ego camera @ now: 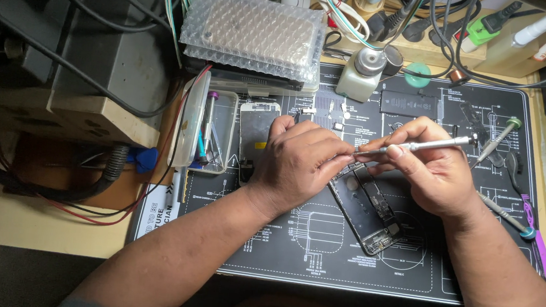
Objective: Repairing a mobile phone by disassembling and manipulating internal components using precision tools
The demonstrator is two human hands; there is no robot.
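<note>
Head camera view, looking straight down: nearest the person, two bare forearms come up over a black repair mat (264, 251) printed with white diagrams, which covers the tabletop. Between the hands lies an opened smartphone chassis (368, 211), back down and angled, its boards and connectors exposed.

The left hand (298, 162) is curled over the phone's upper end, fingers pressed down on the frame to pin it; whether the fingertips also pinch a small part I cannot tell, since the knuckles hide them. The right hand (430, 164) pinches a slim silver precision screwdriver (418, 146) between thumb and fingers, shaft nearly level, tip pointing left and meeting the left fingertips just over the chassis.

To my eye, the work in hand is at a screw or connector at the phone's top. Doing it well would mean keeping the driver seated squarely on the fastener, turning with light fingertip pressure, and holding the chassis flat so the tip cannot skate across the board.

Farther out, a detached phone screen (257, 129) lies face up just left of the left hand, beside a clear plastic tray (212, 132) holding tools. A few tiny loose parts (335, 116) sit on the mat above the hands. To the right rest a green-capped driver (499, 137) and a teal-tipped tool (507, 220). At the back stand a small pump bottle (362, 76), a bubble-wrapped flat item (254, 33) and a tangle of cables (429, 22).
</note>
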